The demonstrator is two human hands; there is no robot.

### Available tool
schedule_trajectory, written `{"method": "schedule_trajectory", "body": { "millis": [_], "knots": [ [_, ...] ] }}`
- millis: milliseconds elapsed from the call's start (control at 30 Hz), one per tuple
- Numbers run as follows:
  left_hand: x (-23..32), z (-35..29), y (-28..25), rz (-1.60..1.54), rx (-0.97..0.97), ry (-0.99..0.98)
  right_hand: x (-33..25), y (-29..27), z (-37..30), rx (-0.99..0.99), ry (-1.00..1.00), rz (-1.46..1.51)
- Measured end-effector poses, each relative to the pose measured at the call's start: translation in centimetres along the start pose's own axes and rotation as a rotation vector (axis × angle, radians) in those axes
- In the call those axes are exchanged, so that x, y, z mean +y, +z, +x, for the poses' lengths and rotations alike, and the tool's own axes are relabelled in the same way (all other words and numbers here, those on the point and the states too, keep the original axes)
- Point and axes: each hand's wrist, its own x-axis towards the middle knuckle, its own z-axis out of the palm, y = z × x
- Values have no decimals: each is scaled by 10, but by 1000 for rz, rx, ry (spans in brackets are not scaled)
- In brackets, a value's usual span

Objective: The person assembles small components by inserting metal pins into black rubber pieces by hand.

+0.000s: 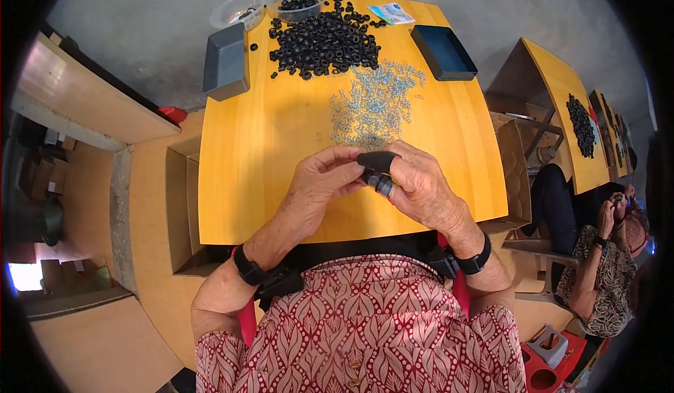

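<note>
Both hands pinch a small dark piece on the near side of the black pile

I have 2 bare hands in my head view, both nearer the wearer than the pile of black pieces [323,45] on the yellow table [246,161]. The left hand [319,179] has its thumb and fingertips closed on a small dark piece [368,175]. The right hand [425,182] grasps the same piece with curled fingers; a black cover [377,160] seems to sit on 1 of them. The grip hides most of the piece from me, so I cannot tell its full shape.

Between the hands and the black pile I see a spread of small clear pieces [375,105]. A grey box [228,87] stands left of the pile, and a dark box [446,52] with a bluish inside lies to its right. Just beyond the pile are 2 clear bowls, the left bowl [219,15] and the right bowl [309,15].

For writing, I check the white and blue packet [392,14] right of the pile's far end: its print is too small for me to read. Well right of the pile, another person [597,280] sits by a second table [547,98].
</note>
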Motion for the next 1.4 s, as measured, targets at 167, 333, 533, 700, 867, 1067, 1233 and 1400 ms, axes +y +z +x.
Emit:
{"method": "schedule_trajectory", "body": {
  "millis": [167, 333, 533, 700, 867, 1067, 1233, 1400],
  "knots": [
    [-5, 0, -5, -38, -44, -44, 1, 3, -3, 4, 22, 25],
    [-7, 0, -7, -103, -68, -54, 1, 4, -5, 56, 153, 161],
    [-5, 0, -6, -89, -100, -27, 4, 5, -8, 52, 350, 271],
    [-7, 1, -5, 56, -130, 136, 4, 11, -11, 134, 428, 459],
    [-7, -1, 2, 17, -91, 185, -2, 9, -7, 172, 323, 269],
    [-10, 1, -3, 80, -54, 270, -2, 11, -7, 142, 64, -11],
    [-10, 0, -1, 161, -60, 320, 8, 14, -12, 171, 532, 677],
    [-8, 0, -2, 61, -37, 272, 13, 10, -12, 243, 541, 847]
  ]
}}
